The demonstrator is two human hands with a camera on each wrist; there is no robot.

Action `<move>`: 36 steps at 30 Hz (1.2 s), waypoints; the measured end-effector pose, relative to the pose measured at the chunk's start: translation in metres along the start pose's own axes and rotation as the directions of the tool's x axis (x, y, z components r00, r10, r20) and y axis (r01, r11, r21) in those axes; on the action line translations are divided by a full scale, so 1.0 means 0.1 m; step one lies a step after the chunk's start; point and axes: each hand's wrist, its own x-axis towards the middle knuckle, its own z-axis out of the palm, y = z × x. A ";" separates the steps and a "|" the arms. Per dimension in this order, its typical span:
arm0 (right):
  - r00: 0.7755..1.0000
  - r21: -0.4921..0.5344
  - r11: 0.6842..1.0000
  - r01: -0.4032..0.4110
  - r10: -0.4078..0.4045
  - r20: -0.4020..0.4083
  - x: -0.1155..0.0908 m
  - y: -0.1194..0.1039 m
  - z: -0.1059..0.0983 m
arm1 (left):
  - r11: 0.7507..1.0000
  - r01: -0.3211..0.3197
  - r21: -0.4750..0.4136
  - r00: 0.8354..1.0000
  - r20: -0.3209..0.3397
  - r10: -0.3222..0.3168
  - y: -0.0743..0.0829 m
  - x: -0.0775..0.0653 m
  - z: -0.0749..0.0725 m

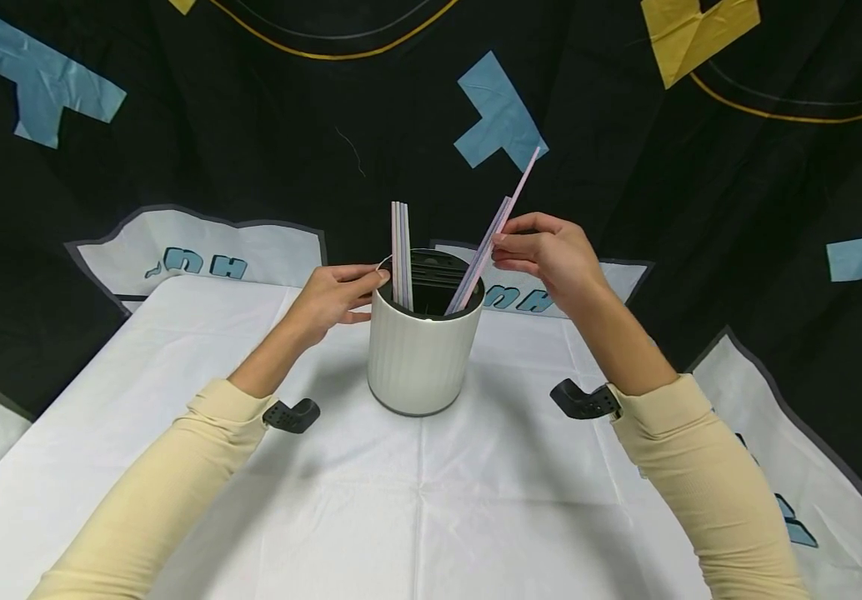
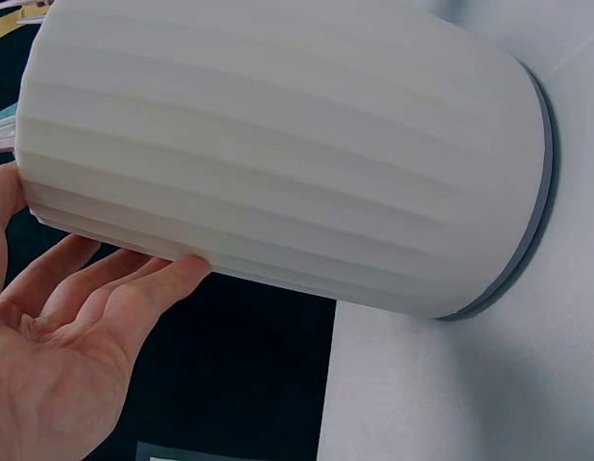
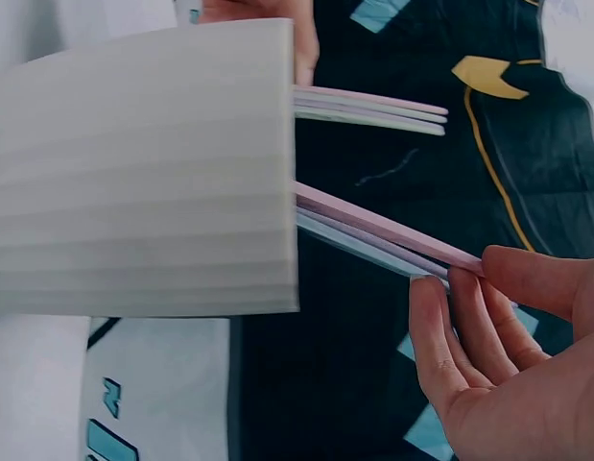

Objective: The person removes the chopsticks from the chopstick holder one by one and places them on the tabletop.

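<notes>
Toward the far edge of the white tabletop [image 1: 416, 517], about midway between its sides, one white container [image 1: 423, 362] stands upright. Two groups of thin sticks rise from it: an upright bundle [image 1: 402, 250] of at least three on the left, and slanted sticks [image 1: 468, 283], at least three, on the right. Two hands are apart: the left hand [image 1: 333, 302] grips the container's rim and side; the right hand [image 1: 551, 257] pinches one pink stick [image 1: 525, 178] among the slanted ones.

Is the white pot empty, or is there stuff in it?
Not empty: thin sticks stand in the white pot, poking out the top, and the right hand holds others slanting out. Its bottom is hidden.
</notes>
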 end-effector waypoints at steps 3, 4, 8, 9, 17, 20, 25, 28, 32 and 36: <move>1.000 0.026 1.000 0.011 -0.011 -0.011 -0.02 -0.10 -0.06 | 1.000 0.002 0.000 1.000 0.000 -0.002 0.00 0.00 0.00; 1.000 0.035 0.999 0.018 -0.017 -0.014 -0.03 -0.13 -0.08 | 1.000 0.002 -0.001 1.000 0.000 -0.002 0.00 0.00 0.00; 0.999 0.081 0.996 0.040 -0.037 -0.035 -0.08 -0.29 -0.17 | 1.000 0.008 -0.007 1.000 -0.003 -0.008 -0.01 0.00 0.00; 0.998 0.101 0.994 0.046 -0.042 -0.041 -0.10 -0.33 -0.20 | 1.000 0.010 -0.009 1.000 -0.003 -0.010 -0.01 0.00 0.00; 0.996 0.226 0.971 0.073 -0.058 -0.071 -0.16 -0.49 -0.42 | 1.000 0.012 -0.008 1.000 -0.004 -0.012 0.01 0.00 -0.02; 0.997 0.218 0.975 0.047 -0.033 -0.068 -0.15 -0.44 -0.50 | 1.000 0.011 -0.006 1.000 -0.005 -0.011 0.01 0.00 -0.02; 0.998 0.190 0.982 -0.012 0.025 -0.065 -0.12 -0.28 -0.61 | 1.000 0.013 -0.006 1.000 -0.003 -0.013 0.01 -0.01 -0.02; 0.997 0.161 0.986 -0.039 0.049 -0.062 -0.09 -0.17 -0.69 | 1.000 0.010 -0.002 1.000 -0.003 -0.010 0.01 0.00 -0.02; 0.995 0.112 0.991 -0.077 0.084 -0.056 -0.08 -0.02 -0.81 | 1.000 0.011 0.003 1.000 -0.003 -0.011 0.01 0.00 -0.02; 0.988 0.083 0.987 -0.137 0.143 -0.060 -0.07 0.14 -0.95 | 1.000 0.009 0.008 1.000 0.000 -0.009 0.00 0.01 -0.01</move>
